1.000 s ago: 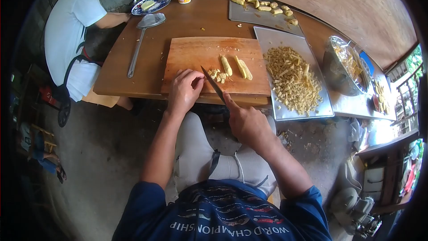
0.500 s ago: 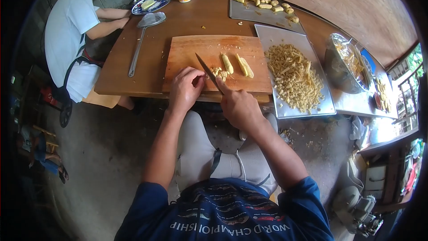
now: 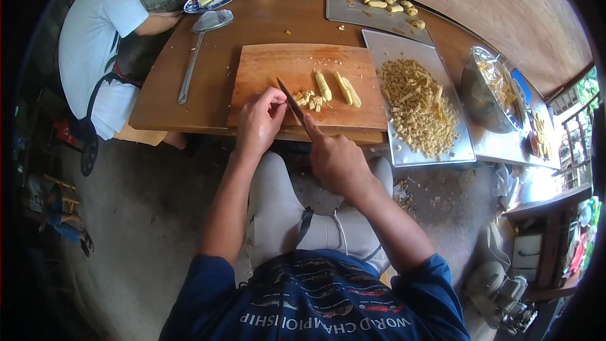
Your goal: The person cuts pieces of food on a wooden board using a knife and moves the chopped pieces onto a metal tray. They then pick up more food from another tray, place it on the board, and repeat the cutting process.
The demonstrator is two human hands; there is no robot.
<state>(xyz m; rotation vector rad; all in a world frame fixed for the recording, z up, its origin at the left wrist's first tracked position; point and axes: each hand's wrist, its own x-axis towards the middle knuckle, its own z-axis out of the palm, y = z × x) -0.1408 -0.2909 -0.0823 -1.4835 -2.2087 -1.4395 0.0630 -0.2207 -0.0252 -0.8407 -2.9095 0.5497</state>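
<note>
Since one second ago, the knife [image 3: 291, 98] and right grip [image 3: 339, 160] have shifted leftward relative to the cutting board [image 3: 271, 61], closer to the left grip [image 3: 259, 120]. The table [image 3: 163, 91] supports the board at its near edge.

Right grip: closed around the knife handle, at the board's near edge. The blade extends diagonally toward the board's far left corner. Left grip: fingers curled, at the board's near left, fingertips just beside the blade; whether they hold a piece cannot be told.

Two yellow lengths [image 3: 322, 86] lie right of the board's centre, beyond the right grip, which is the nearer hand. Their long axes run roughly near to far. Chopped pieces [image 3: 307, 99] lie between these lengths and the blade.

Containers:
- Large tray [image 3: 404, 48], just right of the board: a heap of chopped yellow pieces.
- Back tray [image 3: 351, 15], beyond the board's far right corner: several uncut yellow pieces.
- Metal bowl [image 3: 483, 106], well right of the board: yellow-brown strips.
- Patterned plate [image 3: 192, 5], beyond the board's far left corner: one pale piece.
</note>
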